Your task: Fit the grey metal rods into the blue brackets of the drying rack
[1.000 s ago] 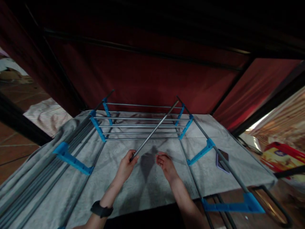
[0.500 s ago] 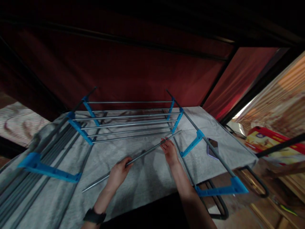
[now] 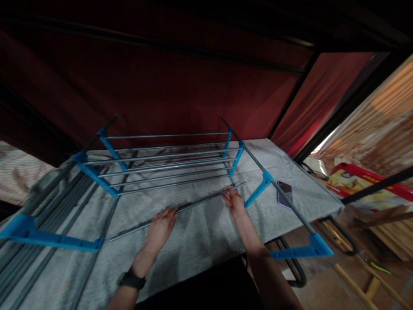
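A thin grey metal rod (image 3: 200,201) slants across the space in front of me, its right end farther away than its left. My left hand (image 3: 162,224) is closed around it left of the middle, knuckles up. Near the right end, my right hand (image 3: 232,200) grips the same rod with its fingertips. Beyond it stands a partly assembled rack of grey bars (image 3: 174,165) joined by blue plastic brackets (image 3: 254,189). At the near left, another blue bracket (image 3: 54,237) juts out from the side tube. The rod's right tip is close to a right-hand bracket, apart or touching I cannot tell.
Several loose grey tubes (image 3: 48,219) lie along the left side of the cloth-covered table (image 3: 196,245). A phone (image 3: 285,194) rests by the right side tube. Behind the rack hangs a dark red cloth (image 3: 180,94). A red and yellow package (image 3: 368,185) is beyond the table's right edge.
The rod has turned to lie more level, its left end moving farther from me and its right end slightly nearer. Both hands still hold it. The view has shifted slightly.
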The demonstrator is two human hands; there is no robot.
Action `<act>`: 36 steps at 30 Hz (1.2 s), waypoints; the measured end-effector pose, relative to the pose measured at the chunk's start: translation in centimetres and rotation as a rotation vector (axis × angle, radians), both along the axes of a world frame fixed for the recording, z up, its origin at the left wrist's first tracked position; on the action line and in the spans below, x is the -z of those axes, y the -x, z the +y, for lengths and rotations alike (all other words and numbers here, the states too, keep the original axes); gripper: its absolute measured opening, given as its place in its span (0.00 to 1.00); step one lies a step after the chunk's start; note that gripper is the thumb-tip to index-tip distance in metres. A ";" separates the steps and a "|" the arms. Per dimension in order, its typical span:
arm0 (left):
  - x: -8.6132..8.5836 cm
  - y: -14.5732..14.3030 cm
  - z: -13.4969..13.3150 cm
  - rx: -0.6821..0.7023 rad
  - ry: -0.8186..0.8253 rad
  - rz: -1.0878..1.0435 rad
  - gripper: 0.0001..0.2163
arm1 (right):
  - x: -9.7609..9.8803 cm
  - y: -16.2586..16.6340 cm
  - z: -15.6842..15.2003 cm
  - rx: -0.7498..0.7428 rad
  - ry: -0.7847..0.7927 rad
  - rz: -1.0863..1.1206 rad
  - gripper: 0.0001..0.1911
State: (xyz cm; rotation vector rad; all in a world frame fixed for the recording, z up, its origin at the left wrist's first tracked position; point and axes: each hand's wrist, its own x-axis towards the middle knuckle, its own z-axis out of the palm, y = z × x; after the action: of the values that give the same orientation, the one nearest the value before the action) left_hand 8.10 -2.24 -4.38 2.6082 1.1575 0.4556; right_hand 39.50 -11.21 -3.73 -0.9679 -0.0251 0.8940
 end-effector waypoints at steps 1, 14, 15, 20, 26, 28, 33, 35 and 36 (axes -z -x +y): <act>0.2 0.0 0.2 0.013 0.006 -0.009 0.17 | 0.1 0.0 0.0 0.007 0.000 0.000 0.11; 0.7 1.4 1.9 -0.017 0.000 -0.068 0.14 | 0.9 -0.9 1.2 0.184 0.102 -0.035 0.11; 0.7 1.5 2.0 -0.014 -0.002 -0.070 0.14 | 0.9 -1.0 1.3 0.195 0.104 -0.039 0.11; 0.8 2.1 2.4 -0.005 0.003 -0.050 0.15 | 1.3 -0.9 1.3 0.210 0.122 -0.058 0.13; 0.6 2.5 2.7 0.001 0.012 0.000 0.16 | 1.9 -0.5 1.0 0.197 0.140 -0.068 0.22; 0.6 2.5 2.8 0.004 0.022 0.008 0.17 | 2.1 -0.4 0.9 0.189 0.134 -0.070 0.23; 0.6 2.5 2.8 -0.028 0.053 0.003 0.17 | 2.8 -0.1 0.7 0.160 0.123 -0.050 0.20; 0.6 2.5 2.9 -0.045 0.060 0.000 0.17 | 3.0 0.1 0.6 0.144 0.119 -0.050 0.19; 0.6 2.5 2.9 -0.054 0.060 -0.001 0.17 | 3.1 0.2 0.5 0.136 0.116 -0.050 0.19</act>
State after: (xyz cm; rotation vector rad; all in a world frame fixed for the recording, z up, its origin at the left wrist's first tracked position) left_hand 5.65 0.66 -4.99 2.5307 1.2253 0.4260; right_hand 39.31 -10.76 -6.86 -1.0872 0.0502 0.7521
